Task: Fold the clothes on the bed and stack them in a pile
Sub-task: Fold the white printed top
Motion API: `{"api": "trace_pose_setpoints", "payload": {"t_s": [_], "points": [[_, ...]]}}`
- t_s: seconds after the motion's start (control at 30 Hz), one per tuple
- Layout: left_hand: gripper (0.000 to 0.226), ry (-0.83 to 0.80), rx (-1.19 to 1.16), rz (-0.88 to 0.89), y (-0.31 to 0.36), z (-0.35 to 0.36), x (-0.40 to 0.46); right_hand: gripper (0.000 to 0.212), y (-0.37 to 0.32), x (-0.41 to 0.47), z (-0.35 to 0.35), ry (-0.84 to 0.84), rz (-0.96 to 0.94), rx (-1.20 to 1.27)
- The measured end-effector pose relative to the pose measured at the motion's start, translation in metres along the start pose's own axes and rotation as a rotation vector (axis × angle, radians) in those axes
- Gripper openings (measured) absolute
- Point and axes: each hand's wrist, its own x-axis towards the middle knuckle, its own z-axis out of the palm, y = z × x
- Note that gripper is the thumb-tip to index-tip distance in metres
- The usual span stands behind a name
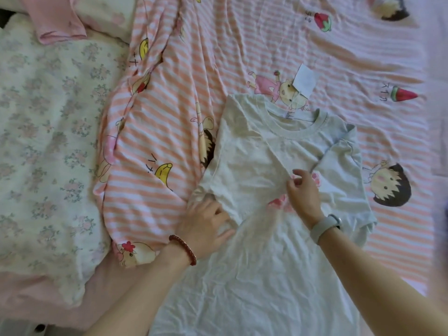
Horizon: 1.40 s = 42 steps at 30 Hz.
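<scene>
Head view: the white T-shirt (254, 154) lies face up on the bed (363, 57), collar away from the person, with its left side already turned in over the chest and a paper tag (304, 80) trailing from the neckline onto the striped sheet. Risk: the turned-in panel is held at only two points, so if either hand lifts early the fabric is likely to slide back and the fold line will skew; the loose tag could also catch under the next fold. The thin, creased cloth probably bunches if dragged rather than lifted. The left hand (206, 224) rests on the folded edge near the sleeve, fingers bent and pressing the cloth down, with a pinch of fabric apparently under the fingertips. The right hand (303, 192) sits at the chest print, thumb and forefinger closed on a small pinch of cloth, remaining fingers loosely curled. A pink garment (60, 23) lies well apart, near the far corner of the bed.
</scene>
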Motion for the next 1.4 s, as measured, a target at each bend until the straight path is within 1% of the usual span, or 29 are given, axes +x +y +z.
{"api": "trace_pose_setpoints", "payload": {"t_s": [0.03,0.1,0.13,0.17,0.2,0.23,0.27,0.3,0.37,0.4,0.43,0.47,0.5,0.57,0.67,0.77,0.83,0.93,1.0,1.03,1.07,1.1,1.13,1.17,1.2,1.23,1.27,1.33,1.4], "points": [[0.019,0.042,0.01,-0.075,-0.001,0.003,0.002,0.037,0.004,0.002,0.001,-0.025,-0.003,-0.051],[0.02,0.136,0.039,-0.262,-0.005,0.008,0.008,0.039,0.007,0.001,0.004,0.01,-0.129,-0.168],[0.024,0.159,0.011,-0.365,-0.008,0.011,0.012,0.04,0.006,-0.001,0.006,0.048,-0.24,-0.24],[0.033,0.157,-0.056,-0.471,-0.012,0.013,0.016,0.041,0.003,-0.005,0.009,0.071,-0.371,-0.31],[0.041,0.134,-0.156,-0.575,-0.015,0.015,0.021,0.042,0.002,-0.008,0.013,0.078,-0.504,-0.371],[0.047,0.11,-0.254,-0.675,-0.019,0.018,0.026,0.044,0.002,-0.01,0.017,0.046,-0.615,-0.437],[0.049,0.102,-0.309,-0.753,-0.023,0.022,0.029,0.046,0.002,-0.011,0.02,-0.043,-0.687,-0.511],[0.046,0.099,-0.306,-0.801,-0.026,0.024,0.03,0.048,0.004,-0.011,0.024,-0.161,-0.718,-0.589],[0.039,0.093,-0.229,-0.841,-0.032,0.024,0.028,0.051,0.008,-0.005,0.031,-0.384,-0.688,-0.702],[0.039,0.09,-0.205,-0.843,-0.035,0.022,0.027,0.05,0.009,-0.001,0.03,-0.438,-0.679,-0.691],[0.041,0.094,-0.2,-0.814,-0.037,0.018,0.027,0.049,0.009,0.002,0.027,-0.446,-0.675,-0.616],[0.044,0.115,-0.207,-0.758,-0.038,0.014,0.03,0.046,0.007,0.006,0.021,-0.41,-0.669,-0.5],[0.048,0.14,-0.214,-0.693,-0.038,0.009,0.036,0.042,0.005,0.01,0.012,-0.335,-0.671,-0.4],[0.051,0.149,-0.212,-0.594,-0.035,-0.001,0.057,0.035,0.005,0.023,-0.009,-0.167,-0.676,-0.32],[0.05,0.057,-0.117,-0.535,-0.033,-0.007,0.113,0.033,0.015,0.057,-0.05,-0.014,-0.62,-0.358],[0.062,-0.052,0.084,-0.452,-0.041,-0.005,0.179,0.037,0.033,0.104,-0.089,0.042,-0.464,-0.501],[0.078,-0.155,0.176,-0.41,-0.05,-0.002,0.219,0.045,0.043,0.137,-0.11,0.028,-0.37,-0.602],[0.105,-0.326,0.261,-0.435,-0.07,-0.006,0.26,0.062,0.046,0.175,-0.128,-0.099,-0.307,-0.725],[0.115,-0.415,0.304,-0.435,-0.079,-0.009,0.279,0.07,0.041,0.193,-0.133,-0.195,-0.283,-0.724],[0.116,-0.447,0.31,-0.424,-0.081,-0.01,0.286,0.072,0.037,0.199,-0.133,-0.238,-0.268,-0.687],[0.113,-0.469,0.288,-0.419,-0.082,-0.013,0.292,0.072,0.033,0.205,-0.132,-0.273,-0.249,-0.638],[0.104,-0.482,0.24,-0.42,-0.082,-0.015,0.295,0.068,0.029,0.208,-0.13,-0.293,-0.232,-0.593],[0.089,-0.489,0.182,-0.418,-0.08,-0.017,0.297,0.061,0.026,0.211,-0.127,-0.305,-0.218,-0.556],[0.069,-0.483,0.124,-0.403,-0.078,-0.02,0.298,0.048,0.023,0.213,-0.126,-0.309,-0.228,-0.529],[0.049,-0.453,0.074,-0.383,-0.074,-0.023,0.297,0.029,0.022,0.213,-0.124,-0.306,-0.255,-0.511],[0.036,-0.402,0.034,-0.358,-0.07,-0.026,0.295,0.011,0.02,0.21,-0.124,-0.281,-0.29,-0.496],[0.031,-0.344,0.008,-0.329,-0.066,-0.029,0.293,0.004,0.021,0.206,-0.125,-0.246,-0.318,-0.467],[0.027,-0.226,-0.006,-0.274,-0.056,-0.034,0.284,0.007,0.025,0.196,-0.128,-0.182,-0.358,-0.406],[0.021,-0.102,0.007,-0.186,-0.044,-0.039,0.269,0.015,0.035,0.183,-0.131,-0.115,-0.424,-0.441]]}}
